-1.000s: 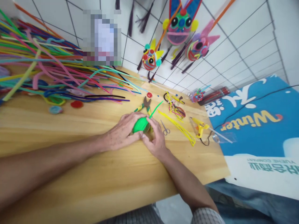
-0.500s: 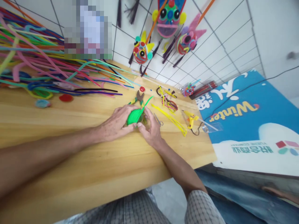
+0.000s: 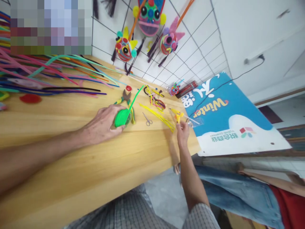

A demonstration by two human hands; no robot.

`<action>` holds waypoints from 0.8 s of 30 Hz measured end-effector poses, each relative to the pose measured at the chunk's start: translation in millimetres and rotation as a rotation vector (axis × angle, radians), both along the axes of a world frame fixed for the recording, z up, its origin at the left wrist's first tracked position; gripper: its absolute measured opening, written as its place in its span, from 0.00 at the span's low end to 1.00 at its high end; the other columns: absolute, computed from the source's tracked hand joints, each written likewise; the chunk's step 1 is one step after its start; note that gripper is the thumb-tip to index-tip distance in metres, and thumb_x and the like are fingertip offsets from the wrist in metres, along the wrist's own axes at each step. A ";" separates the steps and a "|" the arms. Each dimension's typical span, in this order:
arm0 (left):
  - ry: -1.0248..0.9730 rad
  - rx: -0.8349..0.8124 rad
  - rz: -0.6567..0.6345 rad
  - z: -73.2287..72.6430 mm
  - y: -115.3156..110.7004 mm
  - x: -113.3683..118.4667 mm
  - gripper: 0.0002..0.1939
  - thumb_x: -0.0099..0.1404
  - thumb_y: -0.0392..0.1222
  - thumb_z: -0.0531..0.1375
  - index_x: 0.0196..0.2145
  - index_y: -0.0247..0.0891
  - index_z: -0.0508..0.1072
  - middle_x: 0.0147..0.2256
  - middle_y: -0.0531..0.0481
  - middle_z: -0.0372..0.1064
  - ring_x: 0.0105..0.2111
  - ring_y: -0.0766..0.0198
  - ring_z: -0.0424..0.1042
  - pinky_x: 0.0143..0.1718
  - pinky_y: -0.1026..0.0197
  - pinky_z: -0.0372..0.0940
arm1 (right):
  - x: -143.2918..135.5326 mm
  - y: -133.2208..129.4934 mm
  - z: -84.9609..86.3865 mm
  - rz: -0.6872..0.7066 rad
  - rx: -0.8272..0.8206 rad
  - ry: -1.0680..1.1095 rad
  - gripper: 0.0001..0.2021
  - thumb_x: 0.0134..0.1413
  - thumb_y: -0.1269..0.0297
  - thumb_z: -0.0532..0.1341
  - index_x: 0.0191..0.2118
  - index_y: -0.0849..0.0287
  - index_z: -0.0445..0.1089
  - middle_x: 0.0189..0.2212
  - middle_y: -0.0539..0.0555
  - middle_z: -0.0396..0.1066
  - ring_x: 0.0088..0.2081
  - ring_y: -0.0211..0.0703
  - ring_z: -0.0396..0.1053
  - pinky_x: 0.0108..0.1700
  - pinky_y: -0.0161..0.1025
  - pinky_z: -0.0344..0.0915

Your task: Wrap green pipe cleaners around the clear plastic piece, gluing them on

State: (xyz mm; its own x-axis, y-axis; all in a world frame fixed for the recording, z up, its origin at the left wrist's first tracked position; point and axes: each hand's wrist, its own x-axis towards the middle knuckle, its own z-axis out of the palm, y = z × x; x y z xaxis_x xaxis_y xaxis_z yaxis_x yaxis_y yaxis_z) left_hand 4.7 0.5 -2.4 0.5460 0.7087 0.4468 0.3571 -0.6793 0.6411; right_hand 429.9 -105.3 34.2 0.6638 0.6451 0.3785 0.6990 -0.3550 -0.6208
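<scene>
My left hand is closed around a rounded object wrapped in bright green pipe cleaner, whose loose green end sticks up to the right. Behind it lie pliers with green-and-yellow handles, partly hidden. At the right end of the table my right hand has its fingers closed on the handle of a yellow hot glue gun; a clear glue stick juts from its back. Small scissors and bent yellow pipe cleaners lie between the two hands.
Many coloured pipe cleaners cover the table's back left, near a red oval piece. Decorated fish-like heads hang against the tiled wall. A blue-and-white printed board adjoins the table's right end. A person in jeans is at the right.
My right hand has left the green object and moved right to the glue gun. My left hand keeps hold of the green object. The view has swung to the right, uncovering the scissors.
</scene>
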 end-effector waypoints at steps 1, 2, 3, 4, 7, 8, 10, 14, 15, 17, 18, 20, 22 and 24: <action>0.001 0.006 0.004 -0.1 -0.2 0.3 0.31 0.71 0.48 0.59 0.68 0.34 0.63 0.62 0.34 0.72 0.65 0.42 0.73 0.68 0.37 0.67 | 14.1 4.0 0.8 -0.039 -0.005 -0.010 0.26 0.55 0.48 0.65 0.53 0.62 0.74 0.54 0.67 0.78 0.54 0.58 0.75 0.60 0.57 0.72; 0.002 0.012 0.005 0.0 -0.5 0.4 0.31 0.71 0.48 0.59 0.67 0.34 0.64 0.62 0.33 0.72 0.64 0.41 0.73 0.67 0.37 0.67 | 24.8 9.7 1.7 -0.066 -0.020 -0.016 0.26 0.52 0.50 0.66 0.53 0.62 0.74 0.56 0.69 0.77 0.57 0.60 0.73 0.63 0.57 0.69; 0.001 0.016 0.007 0.1 -1.1 0.4 0.31 0.71 0.47 0.59 0.67 0.34 0.64 0.62 0.33 0.72 0.64 0.41 0.73 0.67 0.36 0.68 | 32.1 16.8 2.5 -0.080 -0.037 -0.014 0.26 0.50 0.51 0.67 0.52 0.62 0.74 0.56 0.70 0.76 0.58 0.62 0.72 0.64 0.57 0.67; -0.001 0.019 0.007 0.3 -1.7 0.4 0.30 0.71 0.47 0.59 0.67 0.34 0.64 0.62 0.33 0.72 0.64 0.41 0.73 0.66 0.36 0.68 | 36.5 24.7 3.2 -0.091 -0.056 -0.007 0.25 0.49 0.52 0.68 0.51 0.62 0.74 0.56 0.70 0.77 0.59 0.63 0.72 0.65 0.56 0.66; -0.011 0.013 0.002 1.2 -3.4 0.5 0.31 0.71 0.45 0.60 0.67 0.33 0.64 0.63 0.33 0.71 0.65 0.42 0.73 0.68 0.36 0.67 | 38.3 49.4 5.2 -0.115 -0.121 0.034 0.19 0.47 0.56 0.67 0.44 0.58 0.73 0.48 0.67 0.79 0.54 0.63 0.73 0.61 0.55 0.67; -0.013 0.006 0.001 1.8 -3.7 0.7 0.31 0.71 0.45 0.60 0.68 0.33 0.63 0.64 0.33 0.71 0.66 0.42 0.72 0.68 0.37 0.66 | 37.0 56.5 6.3 -0.121 -0.138 0.047 0.16 0.47 0.56 0.67 0.41 0.57 0.72 0.45 0.65 0.79 0.52 0.62 0.73 0.59 0.55 0.67; -0.009 -0.010 0.000 3.3 -3.9 1.3 0.31 0.70 0.43 0.61 0.68 0.34 0.64 0.64 0.33 0.71 0.66 0.43 0.72 0.69 0.37 0.66 | 32.9 67.7 10.2 -0.126 -0.159 0.063 0.11 0.48 0.56 0.65 0.36 0.54 0.69 0.38 0.60 0.77 0.49 0.61 0.73 0.56 0.55 0.67; -0.010 -0.011 0.002 5.8 -2.8 2.3 0.30 0.70 0.43 0.62 0.66 0.33 0.64 0.66 0.31 0.70 0.68 0.41 0.71 0.69 0.36 0.66 | 14.0 76.7 22.0 -0.058 -0.148 0.075 0.11 0.51 0.52 0.63 0.32 0.51 0.63 0.32 0.54 0.72 0.44 0.54 0.70 0.52 0.50 0.66; -0.013 -0.005 -0.002 5.8 -2.6 2.2 0.29 0.70 0.43 0.62 0.66 0.33 0.64 0.66 0.30 0.69 0.68 0.41 0.70 0.70 0.36 0.66 | 4.9 76.7 24.9 -0.020 -0.142 0.080 0.12 0.52 0.51 0.62 0.32 0.51 0.63 0.32 0.52 0.72 0.43 0.52 0.69 0.51 0.48 0.67; -0.017 0.006 -0.006 5.1 -2.3 1.6 0.29 0.71 0.44 0.61 0.66 0.32 0.63 0.66 0.29 0.70 0.67 0.41 0.71 0.69 0.37 0.66 | -20.4 75.1 29.9 0.074 -0.137 0.096 0.13 0.54 0.47 0.61 0.32 0.51 0.64 0.32 0.50 0.72 0.41 0.48 0.69 0.48 0.45 0.68; -0.015 0.007 -0.002 4.6 -2.4 1.1 0.29 0.72 0.45 0.60 0.66 0.31 0.62 0.65 0.29 0.70 0.67 0.41 0.72 0.69 0.37 0.66 | -36.5 73.7 32.0 0.123 -0.135 0.105 0.15 0.55 0.46 0.60 0.32 0.52 0.64 0.33 0.50 0.72 0.41 0.47 0.69 0.47 0.43 0.68; -0.004 0.003 0.009 4.3 -2.8 -0.2 0.31 0.74 0.47 0.58 0.69 0.30 0.60 0.65 0.29 0.70 0.66 0.42 0.72 0.69 0.37 0.65 | -73.4 69.7 35.8 0.269 -0.105 0.133 0.19 0.56 0.41 0.61 0.33 0.52 0.67 0.33 0.50 0.74 0.40 0.47 0.70 0.45 0.43 0.69; 0.007 -0.001 0.006 5.2 -3.4 -1.5 0.33 0.76 0.47 0.56 0.71 0.30 0.57 0.66 0.29 0.68 0.67 0.42 0.70 0.69 0.37 0.65 | -111.7 64.2 38.8 0.394 -0.071 0.148 0.23 0.51 0.39 0.68 0.39 0.54 0.70 0.35 0.51 0.77 0.39 0.47 0.72 0.43 0.43 0.71; 0.009 0.002 -0.008 6.9 -3.9 -2.3 0.32 0.77 0.46 0.55 0.72 0.29 0.57 0.66 0.29 0.68 0.68 0.42 0.69 0.69 0.37 0.65 | -144.7 57.7 40.5 0.433 -0.123 0.172 0.25 0.45 0.41 0.73 0.38 0.54 0.71 0.31 0.49 0.77 0.33 0.45 0.71 0.36 0.41 0.70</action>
State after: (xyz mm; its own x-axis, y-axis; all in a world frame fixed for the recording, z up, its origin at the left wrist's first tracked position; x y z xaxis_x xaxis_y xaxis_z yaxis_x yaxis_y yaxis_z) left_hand 2.5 -3.4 4.6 0.5554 0.7036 0.4433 0.3575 -0.6833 0.6366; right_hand 285.1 -47.6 74.7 0.3704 0.9093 0.1899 0.6896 -0.1322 -0.7121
